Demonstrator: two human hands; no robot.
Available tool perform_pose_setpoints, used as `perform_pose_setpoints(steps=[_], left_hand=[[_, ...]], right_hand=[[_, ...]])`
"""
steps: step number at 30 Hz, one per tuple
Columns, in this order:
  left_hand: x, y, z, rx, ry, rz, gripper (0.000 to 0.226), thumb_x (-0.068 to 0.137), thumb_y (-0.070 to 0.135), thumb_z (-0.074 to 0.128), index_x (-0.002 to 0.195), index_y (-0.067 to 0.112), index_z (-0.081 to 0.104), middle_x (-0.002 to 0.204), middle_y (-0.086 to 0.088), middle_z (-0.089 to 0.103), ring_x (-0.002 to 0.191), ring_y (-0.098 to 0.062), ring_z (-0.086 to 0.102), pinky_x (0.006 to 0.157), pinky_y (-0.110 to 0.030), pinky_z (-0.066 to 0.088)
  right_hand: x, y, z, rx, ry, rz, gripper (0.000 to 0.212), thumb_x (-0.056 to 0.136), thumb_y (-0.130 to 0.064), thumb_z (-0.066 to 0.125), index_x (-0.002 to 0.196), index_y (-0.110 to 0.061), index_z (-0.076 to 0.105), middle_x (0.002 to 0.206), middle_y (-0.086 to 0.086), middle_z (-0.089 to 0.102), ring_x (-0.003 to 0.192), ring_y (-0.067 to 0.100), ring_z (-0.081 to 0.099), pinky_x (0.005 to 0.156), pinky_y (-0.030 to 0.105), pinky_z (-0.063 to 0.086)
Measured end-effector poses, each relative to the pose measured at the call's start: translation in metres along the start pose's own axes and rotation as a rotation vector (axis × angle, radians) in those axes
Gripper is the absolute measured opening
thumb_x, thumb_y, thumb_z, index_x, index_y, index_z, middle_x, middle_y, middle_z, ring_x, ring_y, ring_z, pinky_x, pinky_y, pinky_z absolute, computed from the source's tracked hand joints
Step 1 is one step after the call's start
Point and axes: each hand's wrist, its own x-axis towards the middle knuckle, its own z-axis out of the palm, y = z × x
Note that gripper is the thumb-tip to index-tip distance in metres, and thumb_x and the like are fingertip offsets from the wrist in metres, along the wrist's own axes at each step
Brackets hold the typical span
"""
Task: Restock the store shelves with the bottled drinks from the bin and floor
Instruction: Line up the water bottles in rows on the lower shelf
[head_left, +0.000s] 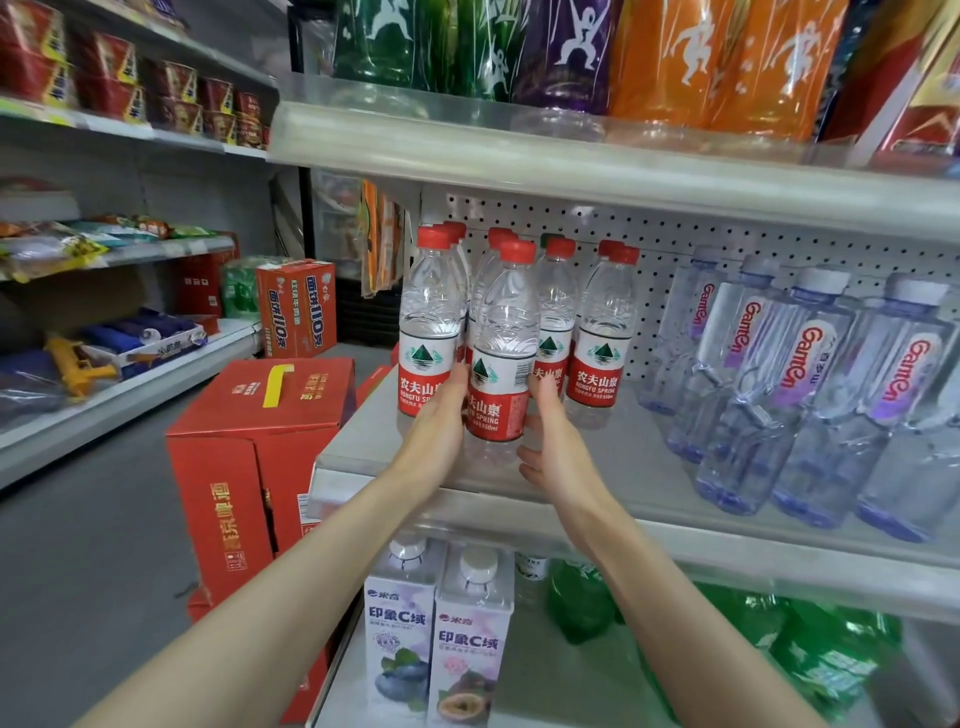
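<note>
On the grey middle shelf (649, 467), near its front edge, a red-capped Nongfu Spring water bottle (503, 332) is standing upright. The left hand (435, 431) and right hand (558, 447) are pressing against its two sides, fingers mostly straight rather than wrapping it. Matching bottles (602, 332) are standing just behind it, Ganten water bottles (810, 395) are leaning to its right, and red cartons (244, 467) are sitting on the floor to its left.

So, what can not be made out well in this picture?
Head view:
- Rear water bottles: partly hidden by the front bottle.
- Soda bottles, top shelf: caps cut off by the upper edge.
- Green bottles, bottom shelf: blurred, tops hidden by the shelf above.
</note>
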Motion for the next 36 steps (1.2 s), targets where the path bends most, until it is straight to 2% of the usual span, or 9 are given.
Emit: perform_pose_setpoints(steps=[3,5,7,10,14,18,23,30,36], left_hand=[[0.000,-0.003,-0.001,0.017,0.018,-0.016,0.050,0.098,0.053,0.025,0.137,0.031,0.046,0.139,0.002,0.051,0.128,-0.015,0.046,0.113,-0.042,0.031],[-0.002,-0.005,-0.004,0.029,0.008,-0.021,0.050,0.097,0.057,0.024,0.136,0.035,0.046,0.139,0.004,0.051,0.129,-0.015,0.046,0.113,-0.043,0.031],[-0.003,-0.003,-0.006,0.039,-0.008,-0.034,0.052,0.096,0.057,0.023,0.137,0.035,0.045,0.139,0.005,0.051,0.129,-0.015,0.046,0.114,-0.043,0.030],[-0.004,-0.002,-0.009,0.062,-0.028,-0.041,0.055,0.097,0.057,0.019,0.139,0.033,0.044,0.139,0.004,0.050,0.129,-0.015,0.046,0.114,-0.041,0.030],[-0.003,-0.005,-0.008,0.089,-0.025,-0.050,0.057,0.096,0.059,0.016,0.139,0.034,0.043,0.140,0.003,0.050,0.129,-0.018,0.046,0.113,-0.042,0.031],[-0.001,-0.006,-0.006,0.093,-0.024,-0.056,0.056,0.096,0.059,0.016,0.139,0.037,0.042,0.141,0.004,0.048,0.128,-0.019,0.047,0.111,-0.037,0.033],[0.003,-0.006,-0.007,0.110,-0.029,-0.062,0.056,0.095,0.060,0.014,0.140,0.039,0.040,0.144,0.002,0.046,0.130,-0.020,0.045,0.113,-0.041,0.030],[0.004,-0.003,-0.007,0.083,-0.052,-0.077,0.055,0.097,0.057,0.014,0.142,0.035,0.038,0.144,0.002,0.045,0.130,-0.021,0.045,0.109,-0.034,0.033],[0.003,0.000,-0.007,0.068,-0.066,-0.102,0.057,0.097,0.055,0.014,0.144,0.030,0.036,0.146,0.001,0.043,0.131,-0.023,0.044,0.102,-0.029,0.033]], right_hand=[[0.003,0.000,0.003,0.026,0.004,0.006,0.030,0.100,-0.054,0.019,0.118,-0.052,0.043,0.108,-0.022,0.051,0.114,0.010,0.047,0.098,0.029,0.035],[0.007,-0.004,0.005,0.031,-0.003,0.015,0.027,0.100,-0.055,0.019,0.097,-0.053,0.046,0.109,-0.017,0.054,0.105,0.007,0.049,0.096,0.029,0.036],[0.012,-0.003,0.004,0.020,-0.008,0.020,0.036,0.098,-0.058,0.019,0.110,-0.049,0.052,0.127,-0.005,0.056,0.112,0.012,0.054,0.100,0.032,0.036],[0.013,-0.002,0.002,0.022,0.002,0.048,0.057,0.097,-0.060,0.016,0.142,-0.034,0.040,0.142,0.003,0.049,0.131,0.025,0.046,0.109,0.039,0.033],[0.010,0.004,0.001,-0.044,0.015,0.027,0.044,0.096,-0.063,0.012,0.132,-0.051,0.035,0.145,-0.001,0.047,0.131,0.027,0.046,0.108,0.039,0.031],[0.018,0.005,0.002,-0.052,-0.005,0.047,0.061,0.094,-0.065,0.013,0.145,-0.040,0.032,0.149,0.000,0.042,0.133,0.029,0.044,0.114,0.042,0.029],[0.027,0.010,0.004,-0.039,-0.004,0.048,0.063,0.092,-0.068,0.013,0.146,-0.041,0.031,0.151,-0.001,0.039,0.136,0.026,0.041,0.115,0.043,0.028],[0.034,0.021,0.008,-0.070,0.045,0.062,0.095,0.064,-0.093,0.017,0.143,-0.044,0.036,0.147,-0.003,0.045,0.132,0.020,0.045,0.115,0.049,0.029],[0.035,0.024,0.010,-0.081,0.057,0.050,0.089,0.070,-0.093,0.016,0.142,-0.046,0.036,0.148,-0.006,0.042,0.135,0.018,0.042,0.115,0.048,0.028]])
